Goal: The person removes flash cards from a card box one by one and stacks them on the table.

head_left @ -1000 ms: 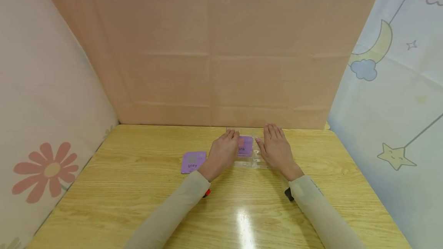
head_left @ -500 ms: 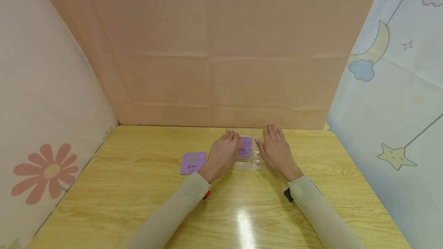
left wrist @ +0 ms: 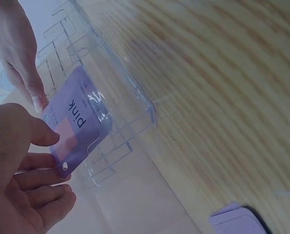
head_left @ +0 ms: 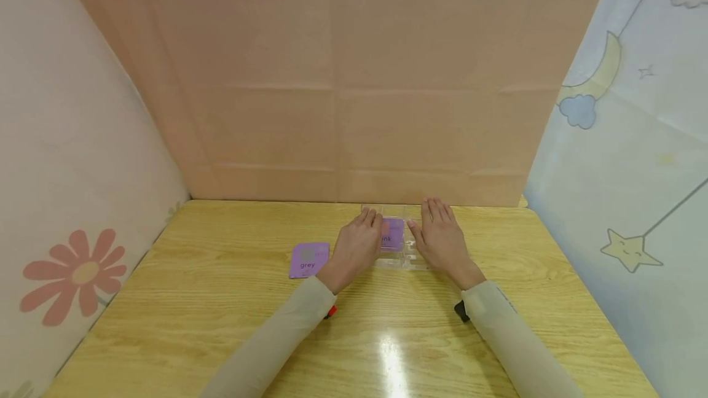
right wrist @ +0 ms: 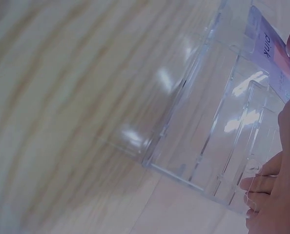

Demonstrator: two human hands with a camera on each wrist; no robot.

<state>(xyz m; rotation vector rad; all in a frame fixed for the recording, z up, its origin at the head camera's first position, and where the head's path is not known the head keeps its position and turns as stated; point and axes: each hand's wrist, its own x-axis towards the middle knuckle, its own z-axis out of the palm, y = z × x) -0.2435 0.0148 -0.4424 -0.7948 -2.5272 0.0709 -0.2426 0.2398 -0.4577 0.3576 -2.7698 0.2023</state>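
Note:
A clear plastic rack with stepped tiers [head_left: 391,262] stands at the back of the table. A purple card marked "pink" [head_left: 393,235] leans in its middle. My left hand [head_left: 359,239] pinches the left edge of this card; in the left wrist view the thumb [left wrist: 46,134] lies over its front and fingers sit at its edge. On the rack's right part rests my right hand [head_left: 442,238], its fingers straight and close together, thumb spread towards the card. A second purple card, marked "grey" [head_left: 307,261], lies flat on the table left of the left hand.
The wooden table [head_left: 260,336] ends at a tan cloth backdrop [head_left: 332,109] just behind the rack. Patterned cloths hang at left and right. A small red and black piece [head_left: 331,311] shows beside the left sleeve, a black one [head_left: 461,311] by the right.

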